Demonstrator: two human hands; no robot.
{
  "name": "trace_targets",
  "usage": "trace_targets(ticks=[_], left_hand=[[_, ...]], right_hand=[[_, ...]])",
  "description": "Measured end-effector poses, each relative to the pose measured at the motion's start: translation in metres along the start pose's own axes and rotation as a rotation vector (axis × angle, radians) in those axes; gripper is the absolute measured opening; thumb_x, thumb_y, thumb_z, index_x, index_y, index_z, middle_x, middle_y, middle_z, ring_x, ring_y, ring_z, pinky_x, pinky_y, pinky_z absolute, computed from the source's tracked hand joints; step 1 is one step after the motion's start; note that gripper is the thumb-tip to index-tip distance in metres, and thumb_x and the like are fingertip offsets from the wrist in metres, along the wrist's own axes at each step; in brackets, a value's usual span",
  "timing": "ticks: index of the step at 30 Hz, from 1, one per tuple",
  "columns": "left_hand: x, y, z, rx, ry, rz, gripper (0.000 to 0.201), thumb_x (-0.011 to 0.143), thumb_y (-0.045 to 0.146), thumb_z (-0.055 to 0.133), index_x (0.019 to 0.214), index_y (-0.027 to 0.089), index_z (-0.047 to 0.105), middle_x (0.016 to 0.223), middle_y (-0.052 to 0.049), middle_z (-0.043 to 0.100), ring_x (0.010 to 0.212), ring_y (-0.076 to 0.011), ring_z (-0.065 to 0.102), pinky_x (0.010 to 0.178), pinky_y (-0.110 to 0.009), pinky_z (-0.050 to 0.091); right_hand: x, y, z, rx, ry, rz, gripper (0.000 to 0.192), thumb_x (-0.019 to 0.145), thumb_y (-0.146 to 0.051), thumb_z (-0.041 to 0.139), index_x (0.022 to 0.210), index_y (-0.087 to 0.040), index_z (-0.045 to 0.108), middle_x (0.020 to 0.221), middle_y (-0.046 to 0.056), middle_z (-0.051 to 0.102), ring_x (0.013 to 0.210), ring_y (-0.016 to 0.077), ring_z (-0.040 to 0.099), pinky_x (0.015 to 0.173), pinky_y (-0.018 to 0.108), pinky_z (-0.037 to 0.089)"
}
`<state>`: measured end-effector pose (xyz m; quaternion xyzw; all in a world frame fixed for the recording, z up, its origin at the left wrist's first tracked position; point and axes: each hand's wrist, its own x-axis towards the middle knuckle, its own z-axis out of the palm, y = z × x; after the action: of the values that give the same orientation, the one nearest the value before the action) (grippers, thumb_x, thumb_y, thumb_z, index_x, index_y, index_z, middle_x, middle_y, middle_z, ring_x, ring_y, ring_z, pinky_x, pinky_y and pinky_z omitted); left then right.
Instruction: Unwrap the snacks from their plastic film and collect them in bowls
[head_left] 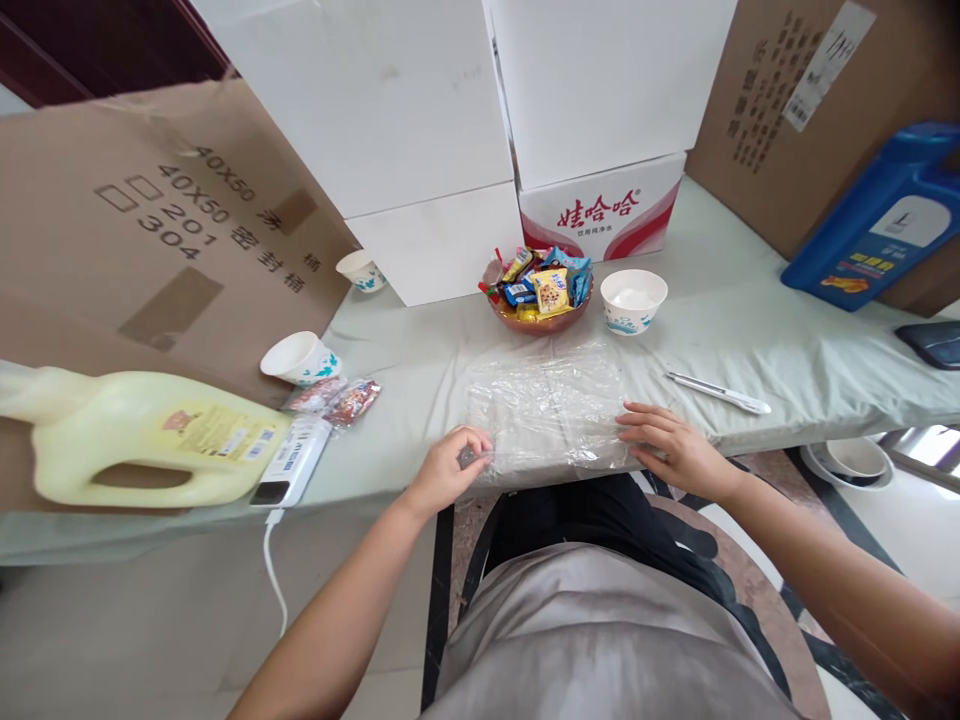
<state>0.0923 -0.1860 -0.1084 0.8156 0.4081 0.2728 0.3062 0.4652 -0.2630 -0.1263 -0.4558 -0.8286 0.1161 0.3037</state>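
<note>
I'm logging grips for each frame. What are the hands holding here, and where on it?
The left hand pinches the left edge of the clear plastic bag lying on the table; the right hand rests flat on its right edge, not gripping.

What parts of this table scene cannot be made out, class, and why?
- Head view: what the left hand pinches at the clear plastic bags; its fingers cover it.
- How many bags lie stacked: transparent layers blur together.
- Small print on the yellow jug: too small.
- Dark device: cut off by the right edge.
- Wrappers deep in the snack bowl: hidden by upper ones.
</note>
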Motion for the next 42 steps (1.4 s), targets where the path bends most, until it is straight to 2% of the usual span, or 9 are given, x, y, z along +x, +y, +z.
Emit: trace_targets(ticks=[5, 9, 12, 17, 23, 27, 31, 37, 42], left_hand=[[-0.002, 0.002, -0.006, -0.193, 0.004, -0.202, 0.023, 0.075, 0.031, 0.065, 0.089, 0.021, 0.049, 0.080, 0.001, 0.063, 0.080, -0.0163, 0.067, 0.078, -0.032, 0.053], [0.001, 0.006, -0.008, -0.367, -0.006, -0.332, 0.031, 0.075, 0.038, 0.067, 0.093, 0.021, 0.049, 0.075, 0.004, 0.060, 0.066, -0.0149, 0.068, 0.067, -0.030, 0.054], [0.002, 0.007, -0.004, -0.356, -0.040, -0.370, 0.027, 0.077, 0.041, 0.066, 0.085, 0.020, 0.051, 0.068, 0.003, 0.062, 0.064, -0.0148, 0.068, 0.065, -0.028, 0.054], [-0.002, 0.011, -0.002, -0.378, -0.076, -0.395, 0.030, 0.078, 0.043, 0.066, 0.082, 0.019, 0.049, 0.074, 0.000, 0.067, 0.058, -0.0136, 0.067, 0.053, -0.024, 0.049], [0.010, 0.020, -0.016, -0.425, -0.036, -0.374, 0.031, 0.077, 0.042, 0.065, 0.087, 0.020, 0.045, 0.073, 0.001, 0.066, 0.050, -0.0112, 0.062, 0.045, -0.020, 0.041], [0.038, 0.009, -0.020, -0.310, 0.198, -0.337, 0.038, 0.074, 0.037, 0.064, 0.103, 0.021, 0.046, 0.072, 0.004, 0.064, 0.052, -0.0110, 0.061, 0.050, -0.021, 0.043], [0.062, -0.011, -0.011, -0.058, 0.388, -0.415, 0.041, 0.077, 0.027, 0.059, 0.116, 0.021, 0.047, 0.079, 0.003, 0.063, 0.051, -0.0104, 0.060, 0.061, -0.026, 0.049], [0.069, -0.030, 0.003, 0.313, 0.376, -0.470, 0.050, 0.081, 0.027, 0.060, 0.129, 0.020, 0.047, 0.086, -0.005, 0.068, 0.080, -0.0236, 0.068, 0.078, -0.036, 0.050], [0.069, -0.030, 0.005, 0.451, 0.338, -0.518, 0.043, 0.087, 0.034, 0.057, 0.127, 0.020, 0.050, 0.093, -0.009, 0.070, 0.087, -0.0282, 0.067, 0.079, -0.039, 0.049]], right_hand=[[-0.001, -0.006, 0.000, 0.090, 0.040, 0.039, 0.028, 0.099, -0.032, 0.041, 0.108, -0.023, 0.065, 0.111, 0.009, 0.069, 0.116, 0.0224, 0.059, 0.098, 0.042, 0.050], [-0.007, -0.002, 0.005, 0.004, -0.022, 0.057, 0.052, 0.091, -0.052, 0.054, 0.132, -0.021, 0.054, 0.123, 0.014, 0.064, 0.115, 0.0270, 0.059, 0.097, 0.045, 0.049], [-0.009, 0.001, 0.012, -0.114, -0.072, -0.011, 0.058, 0.089, -0.043, 0.059, 0.141, -0.021, 0.044, 0.133, 0.014, 0.058, 0.123, 0.0270, 0.054, 0.102, 0.047, 0.044], [-0.008, -0.005, 0.013, -0.081, 0.029, 0.026, 0.027, 0.097, -0.027, 0.046, 0.117, -0.021, 0.063, 0.108, 0.009, 0.070, 0.111, 0.0224, 0.061, 0.095, 0.042, 0.048], [0.010, -0.017, 0.006, 0.105, 0.192, 0.209, 0.032, 0.098, -0.040, 0.039, 0.095, -0.023, 0.066, 0.104, 0.009, 0.069, 0.103, 0.0223, 0.064, 0.089, 0.038, 0.051], [0.045, -0.009, 0.016, 0.132, 0.287, 0.460, 0.035, 0.097, -0.045, 0.037, 0.094, -0.022, 0.064, 0.093, 0.007, 0.071, 0.090, 0.0208, 0.067, 0.080, 0.034, 0.052], [0.084, 0.000, 0.028, -0.026, 0.229, 0.638, 0.034, 0.097, -0.038, 0.034, 0.098, -0.020, 0.062, 0.082, 0.005, 0.071, 0.077, 0.0200, 0.066, 0.073, 0.031, 0.050], [0.104, -0.003, 0.038, -0.435, -0.046, 0.707, 0.032, 0.099, -0.030, 0.033, 0.103, -0.015, 0.061, 0.099, 0.013, 0.071, 0.087, 0.0255, 0.067, 0.070, 0.032, 0.045], [0.101, -0.005, 0.040, -0.495, -0.086, 0.721, 0.034, 0.100, -0.029, 0.030, 0.107, -0.015, 0.059, 0.101, 0.014, 0.070, 0.087, 0.0259, 0.067, 0.070, 0.033, 0.045]])
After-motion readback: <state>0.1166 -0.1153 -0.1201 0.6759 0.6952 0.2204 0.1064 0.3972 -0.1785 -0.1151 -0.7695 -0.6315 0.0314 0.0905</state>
